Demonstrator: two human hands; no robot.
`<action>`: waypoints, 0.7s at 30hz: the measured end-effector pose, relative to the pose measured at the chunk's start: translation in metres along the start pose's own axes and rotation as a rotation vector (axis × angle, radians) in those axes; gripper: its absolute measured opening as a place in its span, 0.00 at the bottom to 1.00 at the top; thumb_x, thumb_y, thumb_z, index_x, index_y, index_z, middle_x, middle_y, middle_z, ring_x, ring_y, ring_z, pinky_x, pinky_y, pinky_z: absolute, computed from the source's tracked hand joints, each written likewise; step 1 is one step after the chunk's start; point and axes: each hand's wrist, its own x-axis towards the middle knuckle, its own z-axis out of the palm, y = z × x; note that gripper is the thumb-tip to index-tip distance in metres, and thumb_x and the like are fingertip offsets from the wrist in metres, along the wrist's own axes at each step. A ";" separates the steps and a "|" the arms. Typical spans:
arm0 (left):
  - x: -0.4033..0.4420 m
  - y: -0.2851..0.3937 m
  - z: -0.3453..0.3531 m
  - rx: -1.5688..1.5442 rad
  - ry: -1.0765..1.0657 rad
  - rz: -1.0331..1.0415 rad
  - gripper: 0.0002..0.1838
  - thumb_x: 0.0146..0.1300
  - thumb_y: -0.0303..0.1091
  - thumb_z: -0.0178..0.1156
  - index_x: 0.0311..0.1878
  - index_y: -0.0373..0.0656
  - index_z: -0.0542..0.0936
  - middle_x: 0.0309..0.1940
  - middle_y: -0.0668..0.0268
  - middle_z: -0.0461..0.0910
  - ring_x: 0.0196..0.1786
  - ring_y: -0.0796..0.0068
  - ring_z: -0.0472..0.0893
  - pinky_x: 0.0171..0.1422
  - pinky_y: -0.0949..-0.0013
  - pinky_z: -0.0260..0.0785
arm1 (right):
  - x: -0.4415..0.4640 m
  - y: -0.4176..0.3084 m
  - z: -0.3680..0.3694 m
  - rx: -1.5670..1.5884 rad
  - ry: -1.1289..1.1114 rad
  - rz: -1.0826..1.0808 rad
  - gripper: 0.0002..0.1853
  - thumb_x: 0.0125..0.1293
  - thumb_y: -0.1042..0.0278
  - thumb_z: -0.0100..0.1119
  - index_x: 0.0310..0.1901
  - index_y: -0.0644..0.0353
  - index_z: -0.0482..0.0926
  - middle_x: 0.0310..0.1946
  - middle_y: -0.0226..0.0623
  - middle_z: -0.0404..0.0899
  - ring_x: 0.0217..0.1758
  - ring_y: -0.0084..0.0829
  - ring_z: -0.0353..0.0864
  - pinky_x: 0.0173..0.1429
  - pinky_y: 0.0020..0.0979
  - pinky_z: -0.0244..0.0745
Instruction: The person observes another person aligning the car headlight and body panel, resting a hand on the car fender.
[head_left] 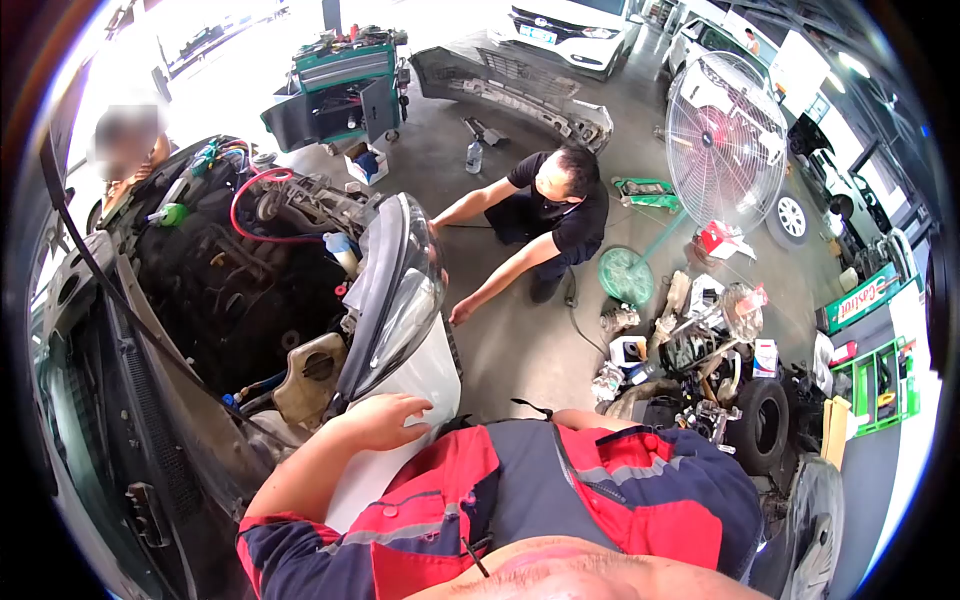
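My left hand [388,421] lies on the edge of the white fender [410,385], just behind the headlight [405,290]; its fingers are spread and hold nothing. Beside it is a tan plastic reservoir [310,378] in the open engine bay [225,270]. Of my right arm only a piece of forearm [595,420] shows past the red and navy jacket [640,490]; the hand itself is out of sight. A co-worker in black [560,210] crouches at the car's front, both arms stretched toward it.
Another person [125,150] stands across the engine bay. A tool cart [345,75] and a removed bumper [510,90] are ahead. To the right are a large fan [725,140], a pile of parts [690,350] and a tire [762,425]. A bottle [473,157] stands on the floor.
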 end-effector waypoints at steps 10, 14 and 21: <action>0.001 -0.001 -0.001 -0.011 -0.013 0.000 0.24 0.69 0.46 0.59 0.61 0.41 0.77 0.52 0.53 0.83 0.57 0.50 0.80 0.64 0.56 0.71 | 0.017 0.002 -0.001 0.019 -0.022 0.029 0.20 0.61 0.52 0.61 0.42 0.63 0.82 0.39 0.54 0.83 0.44 0.54 0.83 0.46 0.46 0.75; 0.002 -0.001 0.000 -0.009 -0.018 -0.004 0.24 0.68 0.45 0.59 0.61 0.40 0.77 0.53 0.52 0.83 0.57 0.50 0.80 0.64 0.55 0.71 | 0.020 0.004 -0.002 0.027 -0.023 0.038 0.20 0.60 0.52 0.61 0.41 0.64 0.82 0.38 0.55 0.83 0.43 0.55 0.82 0.45 0.46 0.75; 0.002 -0.001 -0.001 -0.017 -0.014 -0.005 0.24 0.68 0.46 0.59 0.62 0.40 0.77 0.53 0.52 0.83 0.57 0.50 0.80 0.64 0.55 0.71 | 0.024 0.007 -0.003 0.039 -0.017 0.059 0.19 0.59 0.53 0.61 0.40 0.65 0.81 0.36 0.57 0.82 0.42 0.56 0.82 0.44 0.46 0.74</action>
